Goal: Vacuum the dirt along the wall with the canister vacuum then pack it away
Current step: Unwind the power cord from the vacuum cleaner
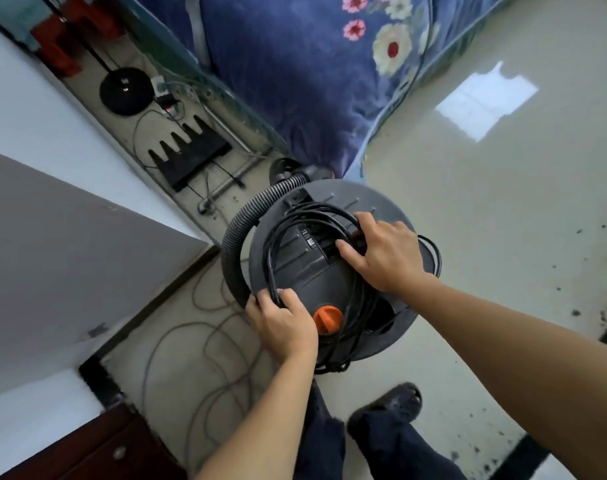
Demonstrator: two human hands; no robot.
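A round grey and black canister vacuum (371, 202) stands on the floor in the middle of the view, seen from above, with an orange knob (328, 318) on its lid. A black power cord (278, 251) lies coiled in loops on the lid. A ribbed grey hose (239, 233) curves around the canister's left side. My left hand (283, 327) grips the cord loops at the lid's near left edge. My right hand (381, 254) presses on the cord at the lid's right, fingers curled over the strands.
A bed with a blue flowered cover (295, 64) stands beyond the vacuum. A white wall (35, 126) runs along the left, with a black toothed panel (188, 154), a round black base (125, 90) and loose cables (205, 348) on the floor beside it. Dark specks of dirt (579, 306) dot the floor at right.
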